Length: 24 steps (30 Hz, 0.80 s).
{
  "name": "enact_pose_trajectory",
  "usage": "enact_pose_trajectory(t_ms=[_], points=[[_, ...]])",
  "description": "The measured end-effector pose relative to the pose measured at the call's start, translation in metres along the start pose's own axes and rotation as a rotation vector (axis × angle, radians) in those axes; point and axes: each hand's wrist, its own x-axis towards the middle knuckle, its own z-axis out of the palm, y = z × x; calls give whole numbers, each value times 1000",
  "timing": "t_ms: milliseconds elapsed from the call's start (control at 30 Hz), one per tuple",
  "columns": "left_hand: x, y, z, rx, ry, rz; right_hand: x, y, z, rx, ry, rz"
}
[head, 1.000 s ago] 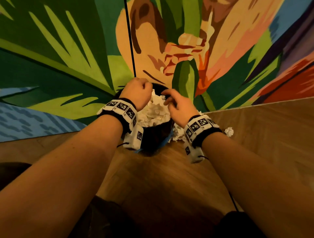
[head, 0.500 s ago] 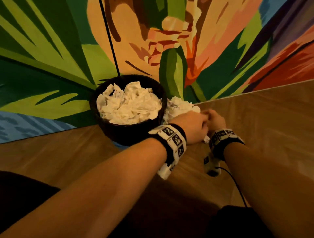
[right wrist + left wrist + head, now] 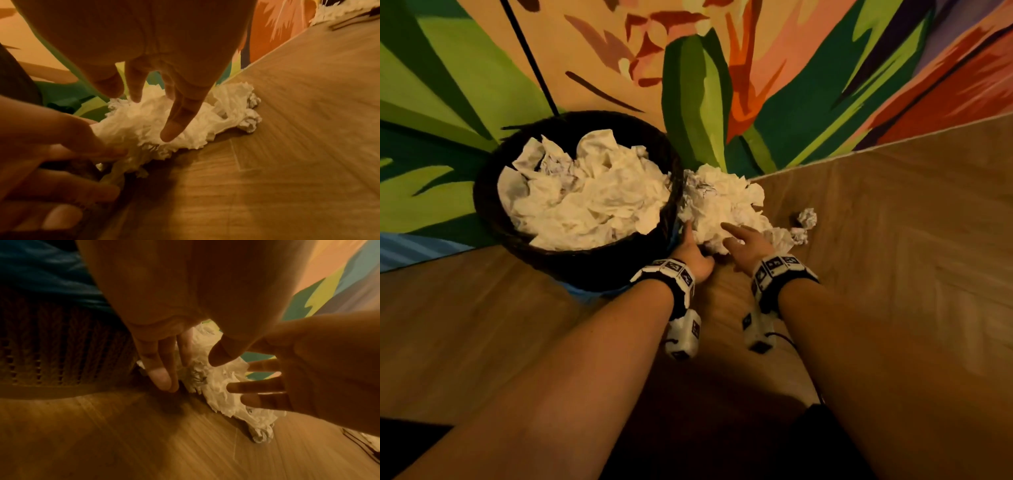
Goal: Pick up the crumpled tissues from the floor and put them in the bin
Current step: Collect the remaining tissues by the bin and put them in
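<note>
Reaching in, both hands flank the tissue pile [image 3: 726, 209] beside the bin [image 3: 571, 260]. Left hand [image 3: 693, 255] and right hand [image 3: 748, 241]: each grip released, fingers spread, touching tissue.

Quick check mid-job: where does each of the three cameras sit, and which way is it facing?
Head: on the person's head, looking down at the dark woven bin and white crumpled tissue pile; both forearms show.
Left wrist: on that wrist, looking along the left hand toward the bin wall.
Right wrist: on that wrist, looking along the right hand over the wooden floor.
All three share the pile; each wrist view catches the other hand.
</note>
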Motion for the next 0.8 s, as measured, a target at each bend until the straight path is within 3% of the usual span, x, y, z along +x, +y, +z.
enact_pose_trajectory(t_ms=[100,200,267,400,600,800], points=[[6,-7,7,22,60,-4,8,1,15,69,62,59],[2,-14,15,-32,128,73,7,11,20,231,303,73],[-2,-20,24,-34,145,125,4,15,20,388,384,80],[-8,-28,37,-17,111,14,2,24,12,667,425,237],[-16,-47,49,-7,52,-32,-3,50,-2,680,420,373],[-15,-59,46,21,87,-53,-8,61,10,747,548,353]])
